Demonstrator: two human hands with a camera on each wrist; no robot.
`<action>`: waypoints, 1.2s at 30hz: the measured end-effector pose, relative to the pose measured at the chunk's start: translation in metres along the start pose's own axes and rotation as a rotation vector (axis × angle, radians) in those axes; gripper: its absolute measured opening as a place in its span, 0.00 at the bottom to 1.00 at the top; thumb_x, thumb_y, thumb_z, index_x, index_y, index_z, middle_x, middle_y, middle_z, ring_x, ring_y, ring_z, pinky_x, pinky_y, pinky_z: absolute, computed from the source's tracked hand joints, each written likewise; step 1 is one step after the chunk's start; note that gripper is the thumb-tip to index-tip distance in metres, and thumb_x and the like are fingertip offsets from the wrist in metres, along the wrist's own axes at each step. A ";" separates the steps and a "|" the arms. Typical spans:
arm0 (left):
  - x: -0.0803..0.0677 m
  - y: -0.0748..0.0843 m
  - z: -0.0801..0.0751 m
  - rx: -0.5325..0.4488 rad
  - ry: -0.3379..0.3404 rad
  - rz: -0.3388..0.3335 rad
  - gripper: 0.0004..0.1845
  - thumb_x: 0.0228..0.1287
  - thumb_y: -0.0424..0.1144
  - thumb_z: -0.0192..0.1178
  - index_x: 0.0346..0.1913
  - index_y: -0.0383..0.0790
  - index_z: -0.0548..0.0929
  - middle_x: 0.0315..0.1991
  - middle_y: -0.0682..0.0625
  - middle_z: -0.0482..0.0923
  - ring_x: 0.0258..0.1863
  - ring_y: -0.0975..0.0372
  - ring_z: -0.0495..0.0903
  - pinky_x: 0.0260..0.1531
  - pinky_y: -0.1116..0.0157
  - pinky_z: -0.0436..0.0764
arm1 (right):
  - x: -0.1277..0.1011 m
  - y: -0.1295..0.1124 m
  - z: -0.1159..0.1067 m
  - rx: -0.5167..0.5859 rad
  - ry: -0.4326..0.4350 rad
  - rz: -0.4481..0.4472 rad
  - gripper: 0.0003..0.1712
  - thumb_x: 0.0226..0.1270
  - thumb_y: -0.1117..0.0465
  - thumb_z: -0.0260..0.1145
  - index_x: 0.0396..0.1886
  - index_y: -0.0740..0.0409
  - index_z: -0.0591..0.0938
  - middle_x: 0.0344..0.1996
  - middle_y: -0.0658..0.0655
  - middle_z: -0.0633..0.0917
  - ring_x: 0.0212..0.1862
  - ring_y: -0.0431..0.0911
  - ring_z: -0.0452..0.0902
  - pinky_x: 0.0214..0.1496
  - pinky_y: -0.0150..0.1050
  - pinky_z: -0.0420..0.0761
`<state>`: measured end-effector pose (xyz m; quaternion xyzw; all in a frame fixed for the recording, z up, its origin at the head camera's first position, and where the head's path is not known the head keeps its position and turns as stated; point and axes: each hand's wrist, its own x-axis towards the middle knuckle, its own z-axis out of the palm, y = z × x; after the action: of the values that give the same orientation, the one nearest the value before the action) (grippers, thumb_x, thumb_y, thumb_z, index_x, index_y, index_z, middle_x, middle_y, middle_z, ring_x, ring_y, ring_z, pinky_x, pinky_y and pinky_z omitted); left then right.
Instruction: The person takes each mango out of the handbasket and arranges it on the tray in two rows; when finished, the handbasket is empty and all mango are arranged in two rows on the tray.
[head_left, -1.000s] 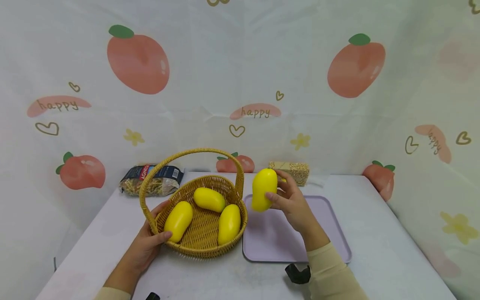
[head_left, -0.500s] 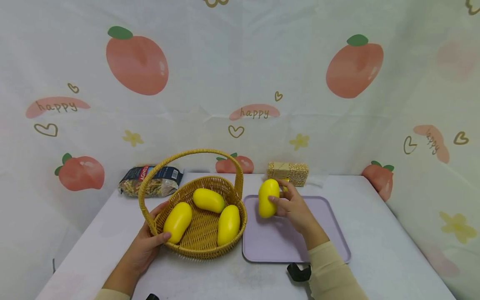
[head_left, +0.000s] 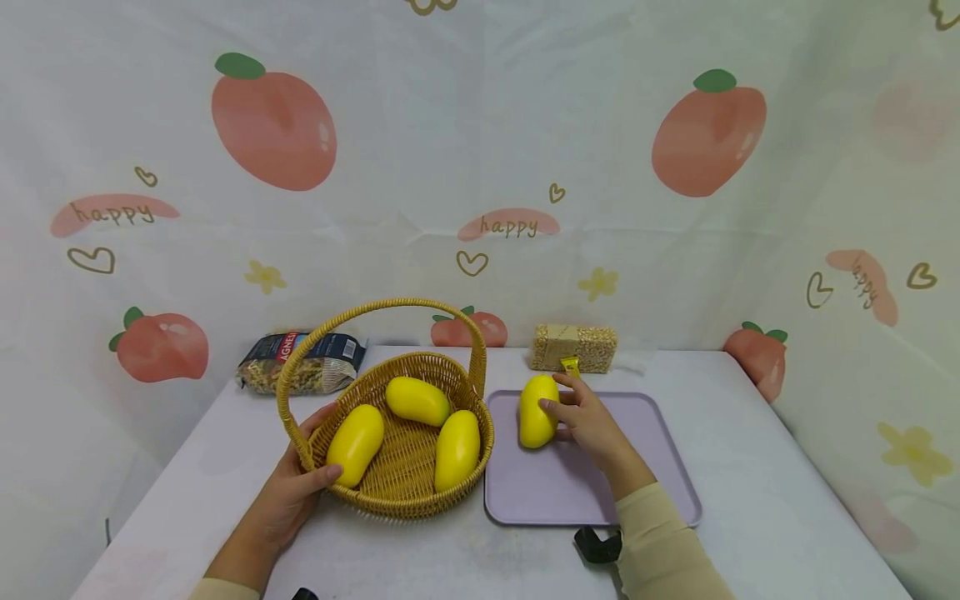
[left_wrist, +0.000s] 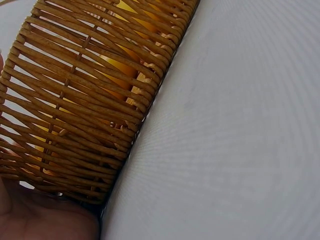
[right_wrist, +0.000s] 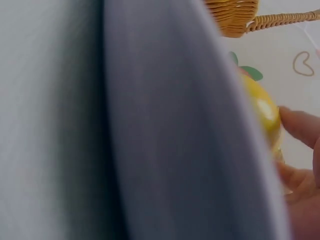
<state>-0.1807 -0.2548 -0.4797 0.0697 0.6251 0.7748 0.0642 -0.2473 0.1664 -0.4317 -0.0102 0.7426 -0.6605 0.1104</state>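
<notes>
a white table (head_left: 750,467) stands before a pale backdrop cloth (head_left: 480,125) printed with peaches, hearts and the word "happy". on the table's right half lies a lilac tray (head_left: 660,467), flat, its left edge just beside a wicker basket (head_left: 405,492). the basket has a high arched handle (head_left: 375,307) and holds three yellow mangoes (head_left: 418,399), lying apart from one another on its woven floor; in the left wrist view its woven wall (left_wrist: 80,110) fills the frame, with yellow showing through the gaps. at the table's far edge, a dark bag of pasta (head_left: 303,361) lies behind the basket, and a clear pack of grain (head_left: 574,347) lies behind the tray. a small yellow item (head_left: 571,364) rests between that pack and the tray; what it is cannot be told.

the left hand (head_left: 294,493) grips the basket's near left rim, thumb over the edge beside the nearest mango, fingers curled under the wall. the right hand (head_left: 588,421) holds a fourth yellow mango (head_left: 537,411) on the tray's far left part, thumb and fingers curled round its right side; the fruit stands on end, its lower tip touching the tray. in the right wrist view the tray's rim (right_wrist: 165,125) blurs across the frame, and fingertips (right_wrist: 300,125) press the mango (right_wrist: 262,112).
</notes>
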 end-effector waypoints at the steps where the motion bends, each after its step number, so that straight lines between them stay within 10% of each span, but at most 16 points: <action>1: 0.000 0.000 0.000 -0.001 0.001 0.000 0.42 0.64 0.26 0.57 0.75 0.55 0.51 0.74 0.50 0.45 0.69 0.55 0.52 0.58 0.70 0.65 | 0.000 0.000 0.000 -0.003 0.003 0.000 0.36 0.66 0.62 0.64 0.72 0.56 0.61 0.58 0.70 0.69 0.48 0.55 0.77 0.46 0.52 0.80; 36: 0.000 -0.001 -0.001 0.008 -0.010 0.013 0.42 0.65 0.26 0.56 0.76 0.54 0.51 0.74 0.49 0.45 0.68 0.56 0.53 0.58 0.71 0.65 | 0.015 0.019 -0.014 -0.049 0.034 0.075 0.35 0.64 0.52 0.66 0.67 0.55 0.66 0.57 0.66 0.69 0.44 0.57 0.75 0.40 0.50 0.82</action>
<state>-0.1805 -0.2554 -0.4809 0.0779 0.6275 0.7722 0.0618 -0.2617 0.1799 -0.4511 0.0261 0.7603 -0.6375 0.1221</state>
